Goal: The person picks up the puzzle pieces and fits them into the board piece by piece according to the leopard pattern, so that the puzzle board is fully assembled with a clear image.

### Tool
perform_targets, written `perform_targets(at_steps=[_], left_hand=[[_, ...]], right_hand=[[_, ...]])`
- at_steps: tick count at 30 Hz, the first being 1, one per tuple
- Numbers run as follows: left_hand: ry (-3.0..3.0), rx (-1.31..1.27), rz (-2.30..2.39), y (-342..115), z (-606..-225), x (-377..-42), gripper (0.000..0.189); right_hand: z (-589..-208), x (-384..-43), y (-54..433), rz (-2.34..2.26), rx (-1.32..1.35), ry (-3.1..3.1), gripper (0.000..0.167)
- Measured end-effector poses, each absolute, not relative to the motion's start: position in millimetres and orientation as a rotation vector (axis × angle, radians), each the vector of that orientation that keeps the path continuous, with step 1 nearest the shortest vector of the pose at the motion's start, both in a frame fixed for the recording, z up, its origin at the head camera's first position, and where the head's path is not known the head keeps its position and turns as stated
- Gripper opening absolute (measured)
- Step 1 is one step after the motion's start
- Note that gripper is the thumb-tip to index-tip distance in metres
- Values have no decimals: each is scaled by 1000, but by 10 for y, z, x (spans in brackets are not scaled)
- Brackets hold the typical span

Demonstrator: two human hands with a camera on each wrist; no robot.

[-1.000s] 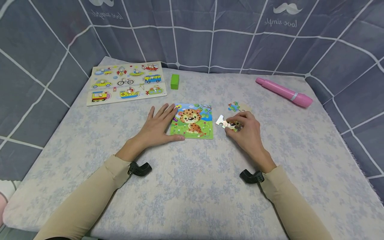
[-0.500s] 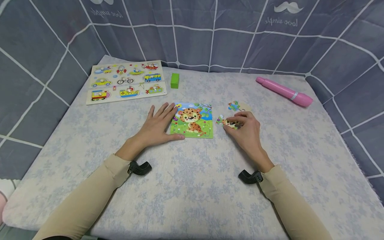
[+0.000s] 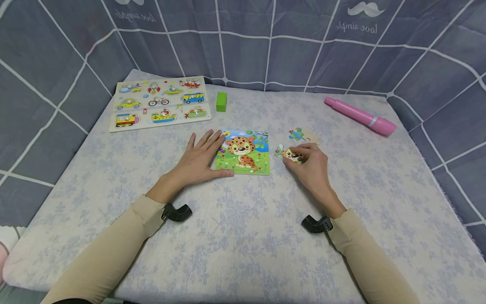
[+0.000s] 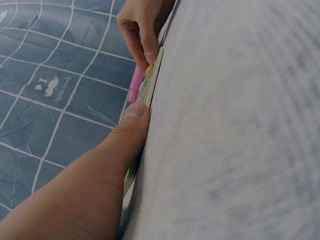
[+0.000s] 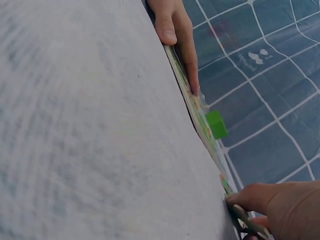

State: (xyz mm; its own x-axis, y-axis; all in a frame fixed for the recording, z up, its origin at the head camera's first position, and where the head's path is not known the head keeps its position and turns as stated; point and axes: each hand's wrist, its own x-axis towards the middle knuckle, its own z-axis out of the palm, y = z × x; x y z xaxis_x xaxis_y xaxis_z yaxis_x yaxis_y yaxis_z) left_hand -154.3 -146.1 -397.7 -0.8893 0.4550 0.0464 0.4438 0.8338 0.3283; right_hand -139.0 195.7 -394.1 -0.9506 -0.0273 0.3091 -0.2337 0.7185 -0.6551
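A square leopard jigsaw puzzle (image 3: 243, 154) lies on the table in front of me, picture side up. My left hand (image 3: 193, 164) rests at its left side, fingers straight and spread, thumb along the near edge. Just right of the puzzle, my right hand (image 3: 313, 166) pinches a jigsaw piece (image 3: 295, 156) showing a spotted face. Beside it, a knobbed piece part (image 3: 279, 151) with purple and green print sticks out to the left; I cannot tell whether the two are joined. Curled fingers hide the rest. Beyond that hand lie loose jigsaw pieces (image 3: 296, 134), one plain side up.
At the back left lies a wooden peg board (image 3: 161, 105) with vehicle pictures. A green block (image 3: 221, 102) stands near it. A pink cylindrical toy (image 3: 358, 116) lies at the back right. Grey checked cloth (image 3: 247, 55) hangs behind the table.
The knobbed part by my right fingers, glaring white at first, now shows its coloured print, its tilt changed. My right hand has shifted very slightly; my left hand stays in place.
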Motion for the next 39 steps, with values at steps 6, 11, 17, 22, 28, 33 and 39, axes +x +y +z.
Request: perform_targets(at_steps=[6,11,17,22,28,33,39], left_hand=[[2975,734,522,-1472,-3958,-1544,115],[2967,744,536,-1479,-3952,-1539,114],[2970,737,534,-1464,-3951,-1531,115],[2979,738,521,-1462,-3955,-1548,116],[2974,733,521,-1465,-3950,-1544,116],[2976,730,516,-1465,-3956,-1548,117],[2975,733,513,-1468,-3970,-1554,116]], right_hand=[[-3918,-1399,1932,1075,190,-2660,35],[-3930,-1409,1918,1088,214,-2625,29],[-3945,-1414,1911,1099,245,-2577,27],[-3966,-1437,1912,1127,221,-2537,25],[-3991,-1474,1925,1185,174,-2520,19],[-3987,-1484,1924,1243,125,-2516,19],[-3964,-1485,1915,1363,79,-2525,35]])
